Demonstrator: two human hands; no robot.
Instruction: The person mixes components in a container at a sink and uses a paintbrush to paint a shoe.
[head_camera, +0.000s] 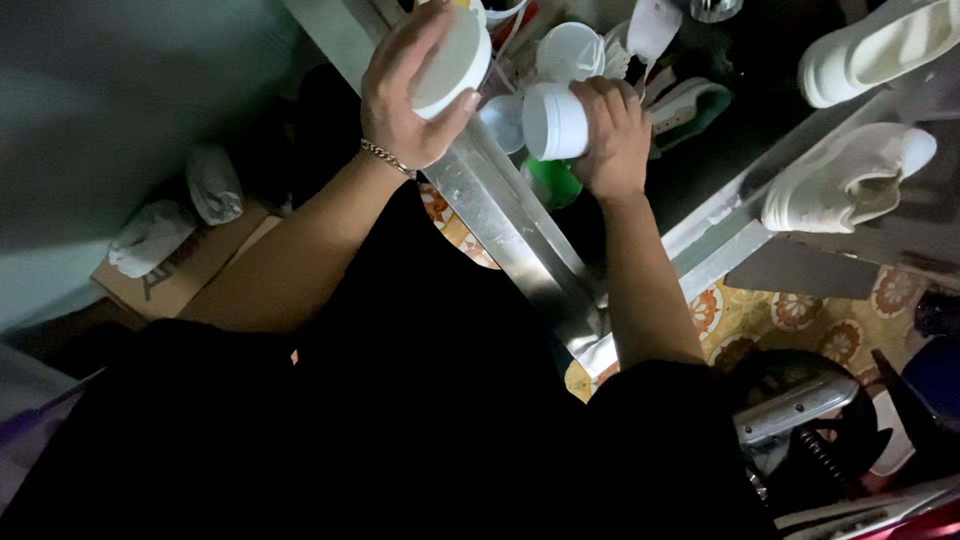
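A white lid (455, 60) is clasped by the left hand (405, 95) and a light, rigid white jar (553, 122), best held around its smooth wall, by the right hand (615, 135), above the metal bench edge (510, 225).

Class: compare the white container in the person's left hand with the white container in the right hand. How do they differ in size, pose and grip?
The left container looks wider, the right container narrower. The left hand wraps the left container from the side over the metal edge; the right hand grips the right container from behind, its round end pointing towards the left one. The left container sits higher in view, the right lower. Both are plain white and round.
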